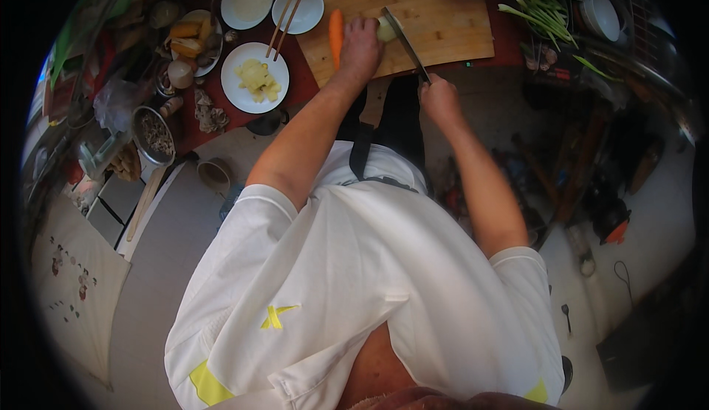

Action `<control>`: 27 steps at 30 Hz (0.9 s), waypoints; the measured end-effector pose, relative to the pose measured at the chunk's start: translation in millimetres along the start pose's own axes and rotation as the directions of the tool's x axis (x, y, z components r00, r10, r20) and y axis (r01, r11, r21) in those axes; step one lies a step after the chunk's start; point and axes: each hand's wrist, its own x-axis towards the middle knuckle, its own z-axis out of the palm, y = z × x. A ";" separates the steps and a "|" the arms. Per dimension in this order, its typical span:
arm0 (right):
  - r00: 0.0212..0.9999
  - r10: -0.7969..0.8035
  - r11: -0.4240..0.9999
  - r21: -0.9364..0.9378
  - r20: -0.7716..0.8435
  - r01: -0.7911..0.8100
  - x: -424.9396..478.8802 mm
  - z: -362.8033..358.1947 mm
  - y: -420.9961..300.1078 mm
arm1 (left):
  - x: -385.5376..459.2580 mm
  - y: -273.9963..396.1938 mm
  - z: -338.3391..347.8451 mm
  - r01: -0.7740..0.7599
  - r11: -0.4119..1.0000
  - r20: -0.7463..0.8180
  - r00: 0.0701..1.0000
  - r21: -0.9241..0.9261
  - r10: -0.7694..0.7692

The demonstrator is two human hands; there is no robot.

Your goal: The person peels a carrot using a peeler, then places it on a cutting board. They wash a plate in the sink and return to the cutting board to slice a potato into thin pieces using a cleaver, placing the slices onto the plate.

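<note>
My right hand (440,100) grips the handle of a kitchen knife (407,42), its blade slanting up and left across a pale, light-green vegetable (386,29). On that vegetable's left end rests my left hand (363,44), holding it against the wooden cutting board (443,11). My left fingertips are partly hidden from above. An orange carrot (335,36) lies on the board just left of that hand. Further left, a white plate (230,86) holds pale yellow chopped pieces (257,78).
Wooden chopsticks (285,20) lie across a white bowl (313,11) and reach over the plate's rim. Another bowl (227,11) stands beside it. Green stalks (540,14) lie to the right of the board. A metal bowl (138,125) sits at the table's left edge.
</note>
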 end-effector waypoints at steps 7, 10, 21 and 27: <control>0.997 -0.044 0.991 0.121 -0.065 0.052 -27.5 -14.5 -12.7 | -2.8 -15.5 8.2 0.047 0.999 -0.010 0.999 -0.005 -0.047; 0.996 -0.059 0.996 0.070 -0.063 0.063 -33.5 -17.8 -18.9 | -4.4 -24.3 14.7 0.054 0.998 -0.026 0.998 0.010 -0.054; 1.000 -0.003 1.000 -0.014 0.030 0.003 -18.9 -3.0 -13.8 | -4.1 -23.2 7.8 0.003 1.000 0.011 1.000 0.018 -0.003; 1.000 -0.019 0.999 0.028 0.007 0.019 -7.7 11.6 -7.9 | -2.9 -20.5 4.2 0.000 1.000 0.028 1.000 0.019 -0.001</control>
